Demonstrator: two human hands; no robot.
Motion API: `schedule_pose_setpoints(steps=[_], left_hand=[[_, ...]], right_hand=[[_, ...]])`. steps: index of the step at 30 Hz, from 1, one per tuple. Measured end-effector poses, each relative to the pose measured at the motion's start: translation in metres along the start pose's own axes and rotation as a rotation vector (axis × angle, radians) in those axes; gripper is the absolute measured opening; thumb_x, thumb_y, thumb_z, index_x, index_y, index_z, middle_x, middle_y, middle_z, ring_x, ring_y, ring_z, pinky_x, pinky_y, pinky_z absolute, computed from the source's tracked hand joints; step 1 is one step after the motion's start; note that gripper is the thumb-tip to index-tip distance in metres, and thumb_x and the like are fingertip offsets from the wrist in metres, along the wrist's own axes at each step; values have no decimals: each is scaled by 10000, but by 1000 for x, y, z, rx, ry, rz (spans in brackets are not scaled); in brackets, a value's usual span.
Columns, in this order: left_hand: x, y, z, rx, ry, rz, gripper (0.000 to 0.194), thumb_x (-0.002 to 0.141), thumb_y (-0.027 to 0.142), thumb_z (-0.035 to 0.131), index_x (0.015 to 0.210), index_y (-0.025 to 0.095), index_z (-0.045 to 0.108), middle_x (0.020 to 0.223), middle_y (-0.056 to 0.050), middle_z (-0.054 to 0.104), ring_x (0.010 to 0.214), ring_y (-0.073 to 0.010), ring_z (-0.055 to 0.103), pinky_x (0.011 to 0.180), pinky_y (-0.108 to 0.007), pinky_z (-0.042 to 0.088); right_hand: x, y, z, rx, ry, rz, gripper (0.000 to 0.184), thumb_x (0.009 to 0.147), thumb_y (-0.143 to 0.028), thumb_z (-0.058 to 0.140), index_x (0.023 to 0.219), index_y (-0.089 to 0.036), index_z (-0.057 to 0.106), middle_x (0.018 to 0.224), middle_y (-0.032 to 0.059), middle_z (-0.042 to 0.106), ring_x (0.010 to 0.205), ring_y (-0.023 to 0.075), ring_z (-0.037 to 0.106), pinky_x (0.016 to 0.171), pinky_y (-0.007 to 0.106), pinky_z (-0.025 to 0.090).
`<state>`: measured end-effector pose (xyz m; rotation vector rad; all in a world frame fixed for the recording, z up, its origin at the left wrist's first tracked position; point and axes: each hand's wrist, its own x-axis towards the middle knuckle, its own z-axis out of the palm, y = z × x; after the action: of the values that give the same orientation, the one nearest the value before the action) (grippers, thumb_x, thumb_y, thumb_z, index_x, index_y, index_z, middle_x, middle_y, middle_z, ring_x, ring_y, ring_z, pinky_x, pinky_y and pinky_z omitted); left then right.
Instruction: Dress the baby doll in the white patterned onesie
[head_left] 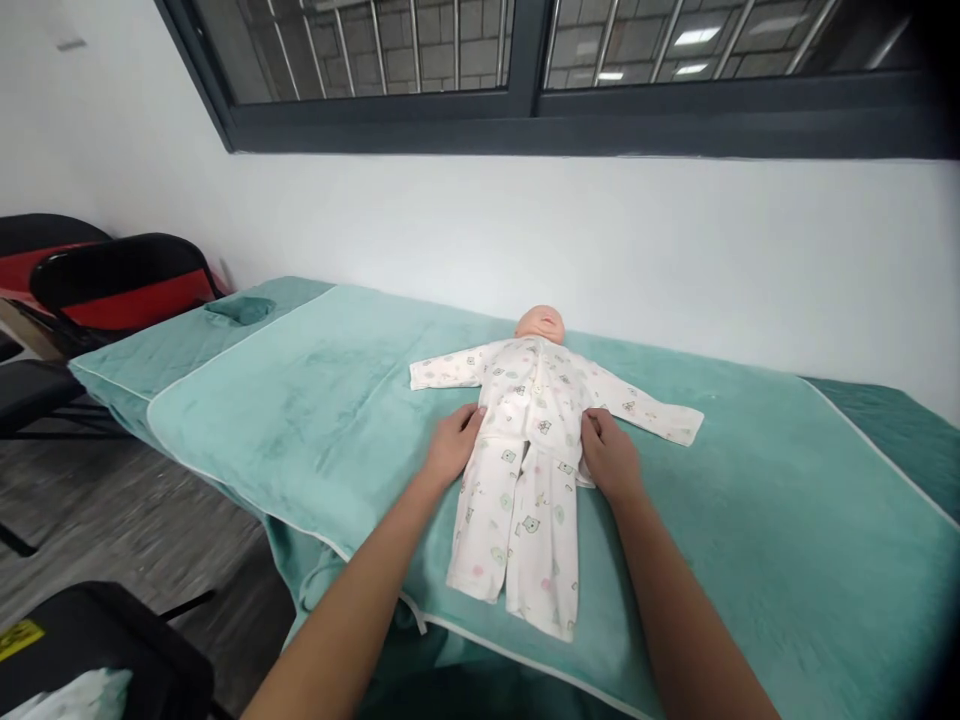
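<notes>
A baby doll [541, 323] lies on its back on a green bed, its head toward the wall. It is dressed in a white printed top [529, 385] with both sleeves spread out sideways, and matching trousers [487, 525]. My left hand [455, 440] is closed at the left side of the doll's waist, fingers at the edge of the cloth. On the opposite side, my right hand [609, 455] pinches the garment near the waist, where the top meets the trousers. Which layer each hand grips is partly hidden by the fingers.
The bed has a light green cover [300, 400] with white piping. Behind it stand a white wall [562, 240] and a dark-framed window [517, 125]. Black and red folding chairs [124, 285] are at the left. A black chair [105, 650] with cloth on it is at the lower left.
</notes>
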<state>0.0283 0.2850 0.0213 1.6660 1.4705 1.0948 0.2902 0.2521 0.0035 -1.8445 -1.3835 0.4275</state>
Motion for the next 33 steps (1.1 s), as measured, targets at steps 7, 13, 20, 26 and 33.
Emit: schedule_pose_setpoints(steps=[7, 13, 20, 26, 33], left_hand=[[-7, 34, 16, -468, -206, -102, 563, 835, 454, 713, 1340, 220, 638, 1411, -85, 649, 1256, -309, 626, 1069, -418, 483], [24, 33, 39, -611, -170, -117, 561, 804, 411, 734, 1299, 159, 656, 1375, -132, 665, 1184, -317, 660, 1016, -415, 502], [24, 13, 46, -323, 93, -88, 425, 947, 506, 490, 1051, 177, 738, 1062, -76, 749, 1035, -271, 658, 960, -390, 480], [21, 4, 46, -222, 165, -78, 262, 908, 266, 514, 1054, 161, 704, 1085, -92, 742, 1036, -226, 659, 997, -370, 480], [-100, -31, -17, -70, 288, -30, 292, 918, 262, 536, 1182, 215, 652, 1283, -118, 642, 1216, -220, 596, 1067, -390, 478]], right_hand=[[-2, -1, -2, 320, -62, 2, 525, 904, -606, 443, 1174, -190, 617, 1089, 109, 720, 993, 265, 644, 892, 375, 481], [1, 4, 5, 424, -99, 26, 787, 869, -689, 520, 1465, -175, 501, 1401, 148, 618, 1283, 315, 572, 1099, 464, 415], [6, 6, 6, 325, -65, 17, 688, 912, -657, 456, 1386, -170, 559, 1223, 135, 694, 1111, 305, 640, 1001, 452, 467], [6, 12, 8, 38, -16, -169, 502, 893, -434, 440, 1263, -146, 618, 1202, 170, 656, 1093, 293, 609, 977, 452, 481], [0, 38, 11, -258, 51, -343, 520, 861, -406, 406, 1219, -107, 636, 1266, 229, 648, 1206, 377, 573, 1065, 506, 424]])
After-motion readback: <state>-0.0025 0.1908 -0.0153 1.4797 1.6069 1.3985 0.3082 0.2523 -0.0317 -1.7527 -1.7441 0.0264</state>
